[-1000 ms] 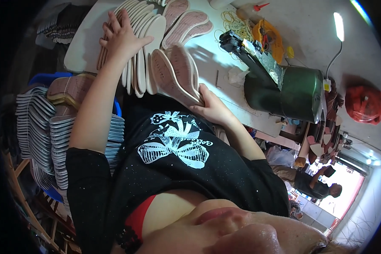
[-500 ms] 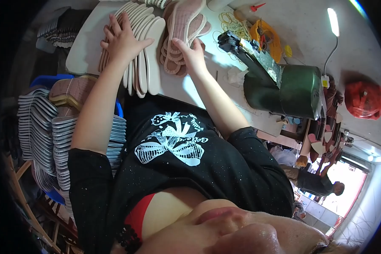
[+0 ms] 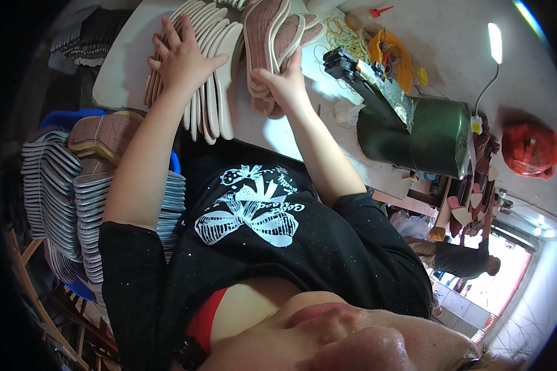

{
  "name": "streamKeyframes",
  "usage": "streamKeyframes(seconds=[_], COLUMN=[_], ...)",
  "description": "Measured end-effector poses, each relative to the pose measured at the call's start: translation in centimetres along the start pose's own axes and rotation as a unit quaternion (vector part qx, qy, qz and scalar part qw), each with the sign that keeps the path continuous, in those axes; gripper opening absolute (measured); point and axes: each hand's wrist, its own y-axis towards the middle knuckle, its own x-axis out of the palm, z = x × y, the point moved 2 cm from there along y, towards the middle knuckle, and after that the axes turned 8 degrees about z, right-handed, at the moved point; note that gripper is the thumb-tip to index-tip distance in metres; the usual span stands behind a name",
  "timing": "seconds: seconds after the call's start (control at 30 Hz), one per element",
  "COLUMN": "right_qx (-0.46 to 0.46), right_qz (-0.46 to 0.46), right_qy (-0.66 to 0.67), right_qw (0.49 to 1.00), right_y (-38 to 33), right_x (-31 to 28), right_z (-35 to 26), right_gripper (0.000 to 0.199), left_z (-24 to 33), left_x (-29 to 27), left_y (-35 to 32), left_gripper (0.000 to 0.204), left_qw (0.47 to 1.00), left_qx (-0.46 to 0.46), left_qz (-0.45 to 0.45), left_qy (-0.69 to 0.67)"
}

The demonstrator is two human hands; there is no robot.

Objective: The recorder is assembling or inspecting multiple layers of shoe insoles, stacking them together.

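On the white worktable (image 3: 120,77) lies a row of pale beige shoe soles (image 3: 228,86), leaning on one another. My left hand (image 3: 184,60) rests across that row, its fingers spread and its thumb stretched toward the nearest sole. Just to the right is a small pile of brownish-pink insoles (image 3: 261,37) with pale edges, some overlapping at angles. My right hand (image 3: 284,85) grips the pile by its right side, thumb on top near the lower end. Its other fingers are partly hidden behind the insoles.
A dark green machine (image 3: 414,133) with a projecting arm stands right of my right forearm. Beyond it are tangled yellowish bands (image 3: 346,38) and a yellow basket (image 3: 395,59). Tied stacks of grey-edged insoles (image 3: 52,191) fill a blue container (image 3: 176,162) at my left. Another person (image 3: 461,258) stands far right.
My right hand has drawn slightly nearer to me and closed on the insoles, which sit more bunched and turned up. My left hand stays on the soles.
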Motion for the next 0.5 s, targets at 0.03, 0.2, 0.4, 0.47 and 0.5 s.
streamKeyframes(seconds=[0.03,0.2,0.4,0.47,0.5], right_qx=[0.003,-0.051,-0.058,-0.077,-0.094], right_qz=[-0.003,-0.129,-0.157,-0.124,-0.089], right_qy=[-0.003,-0.516,-0.435,-0.403,-0.372], right_qw=[1.000,0.845,0.885,0.903,0.919], right_y=[-1.4,-6.5,-4.9,-5.3,-5.5], right_x=[-0.8,0.3,2.2,2.6,2.9], right_z=[-1.3,-5.1,-4.4,-4.2,-3.9], right_gripper=[0.099,0.113,0.125,0.124,0.124], left_z=[0.0,0.4,0.6,0.8,0.9], left_x=[0.1,1.2,1.4,0.9,0.6], left_y=[0.0,-0.5,-0.9,-0.9,-0.9], left_gripper=[0.113,0.106,0.113,0.124,0.124], left_qw=[1.000,0.999,0.999,0.997,0.998], left_qx=[-0.004,0.018,0.016,0.016,0.014], left_qz=[-0.003,0.028,-0.016,-0.037,-0.037], left_qy=[-0.001,-0.005,-0.042,-0.058,-0.057])
